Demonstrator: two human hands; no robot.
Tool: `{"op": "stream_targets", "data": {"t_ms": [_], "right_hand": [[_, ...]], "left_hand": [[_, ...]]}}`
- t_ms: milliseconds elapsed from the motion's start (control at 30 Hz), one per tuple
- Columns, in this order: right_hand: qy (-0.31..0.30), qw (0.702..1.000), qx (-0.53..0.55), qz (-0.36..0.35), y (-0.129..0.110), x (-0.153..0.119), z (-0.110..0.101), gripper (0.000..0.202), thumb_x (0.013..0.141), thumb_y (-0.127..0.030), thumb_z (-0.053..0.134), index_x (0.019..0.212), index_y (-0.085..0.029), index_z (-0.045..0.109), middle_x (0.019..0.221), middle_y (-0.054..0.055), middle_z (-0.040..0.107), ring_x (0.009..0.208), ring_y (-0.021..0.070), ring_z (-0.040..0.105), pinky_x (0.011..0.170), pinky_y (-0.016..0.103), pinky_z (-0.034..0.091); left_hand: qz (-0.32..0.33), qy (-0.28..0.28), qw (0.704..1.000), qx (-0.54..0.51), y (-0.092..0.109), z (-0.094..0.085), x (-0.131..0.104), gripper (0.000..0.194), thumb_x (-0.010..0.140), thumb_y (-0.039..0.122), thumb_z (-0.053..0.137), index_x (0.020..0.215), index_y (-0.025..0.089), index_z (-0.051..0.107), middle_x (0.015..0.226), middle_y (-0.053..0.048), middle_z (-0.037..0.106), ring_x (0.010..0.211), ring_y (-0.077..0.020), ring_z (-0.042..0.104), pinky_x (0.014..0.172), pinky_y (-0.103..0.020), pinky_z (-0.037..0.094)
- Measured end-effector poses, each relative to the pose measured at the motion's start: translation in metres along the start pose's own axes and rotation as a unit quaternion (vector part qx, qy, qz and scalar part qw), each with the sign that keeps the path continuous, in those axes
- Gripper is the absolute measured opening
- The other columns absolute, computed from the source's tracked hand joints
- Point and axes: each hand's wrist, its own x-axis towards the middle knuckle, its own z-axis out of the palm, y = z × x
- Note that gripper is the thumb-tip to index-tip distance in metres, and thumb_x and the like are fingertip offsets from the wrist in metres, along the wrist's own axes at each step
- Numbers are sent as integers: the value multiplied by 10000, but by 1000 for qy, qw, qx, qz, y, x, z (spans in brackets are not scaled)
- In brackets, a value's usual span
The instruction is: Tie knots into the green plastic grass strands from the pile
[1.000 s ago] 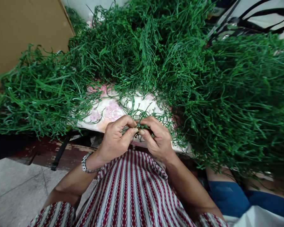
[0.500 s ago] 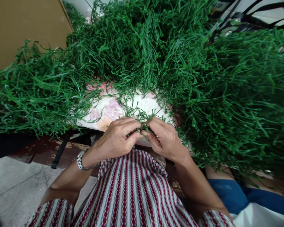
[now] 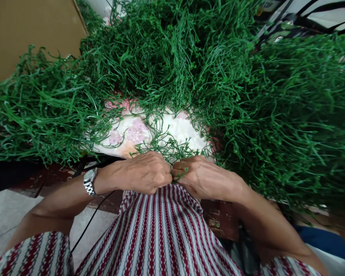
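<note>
My left hand (image 3: 143,172), with a metal-banded watch (image 3: 89,181) on its wrist, is closed in a fist on thin green stems (image 3: 172,147). Right beside it, my right hand (image 3: 207,176) is closed too, its knuckles close to those of the left. A few stems curl out between the two fists, and more with tiny bud-like tips spread just beyond them. My fingertips and the parts of the stems inside the fists are hidden. Under the stems lies a white floral cloth (image 3: 184,128).
Big heaps of the same green stems lie at the left (image 3: 46,111), the back (image 3: 172,50) and the right (image 3: 290,122). A brown cardboard panel (image 3: 31,34) stands at back left. Dark straps (image 3: 324,15) are at back right. Someone's blue-clothed leg (image 3: 324,243) shows at lower right.
Both hands have turned over from a fingertip pinch into fists with the knuckles up, a little lower. My elbows have spread outward. More stems now show beyond the hands.
</note>
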Motion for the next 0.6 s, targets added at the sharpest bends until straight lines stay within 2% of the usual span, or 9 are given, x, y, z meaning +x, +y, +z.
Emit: {"op": "stream_targets", "data": {"t_ms": [267, 333, 400, 467, 533, 600], "right_hand": [[-38, 999, 11, 31, -7, -6, 4, 177, 780, -44, 497, 661, -151, 573, 622, 16, 582, 507, 83, 401, 501, 265, 213], [-31, 999, 3, 37, -9, -11, 5, 146, 824, -83, 480, 734, -150, 574, 652, 18, 575, 529, 86, 410, 506, 266, 217], [3, 999, -24, 45, -11, -12, 6, 132, 864, -119, 437, 834, -149, 562, 698, 24, 561, 563, 91, 417, 517, 265, 229], [55, 994, -64, 75, -12, -9, 8, 185, 885, -129, 382, 985, -153, 536, 715, 23, 545, 577, 98, 413, 523, 263, 234], [99, 982, -100, 126, -8, -5, 11, 302, 880, -122, 360, 1162, -158, 462, 723, 21, 542, 591, 107, 421, 525, 258, 238], [106, 970, -123, 180, 0, -2, 13, 402, 857, -117, 379, 1255, -170, 396, 745, 25, 558, 609, 113, 446, 522, 251, 239]], "left_hand": [[4, -64, 998, 13, 2, 2, -7, 203, 730, 59, 478, 569, 179, 511, 564, -18, 568, 532, -139, 450, 555, -307, 332], [16, -44, 999, -24, 0, -4, -11, 205, 716, 31, 477, 571, 169, 520, 556, -17, 565, 526, -132, 448, 556, -302, 341], [18, 44, 994, -96, -3, -13, -14, 213, 725, 15, 476, 583, 160, 541, 553, -14, 565, 527, -119, 456, 559, -288, 353], [-9, 189, 965, -179, -8, -20, -15, 193, 753, 44, 511, 610, 155, 581, 546, -9, 569, 519, -106, 470, 537, -267, 359], [-54, 345, 901, -256, -13, -24, -14, 124, 759, 122, 586, 652, 162, 634, 564, -11, 598, 522, -104, 506, 521, -253, 376], [-78, 467, 822, -316, -18, -27, -11, 62, 735, 211, 650, 687, 185, 679, 582, -14, 622, 537, -117, 542, 532, -262, 412]]}}
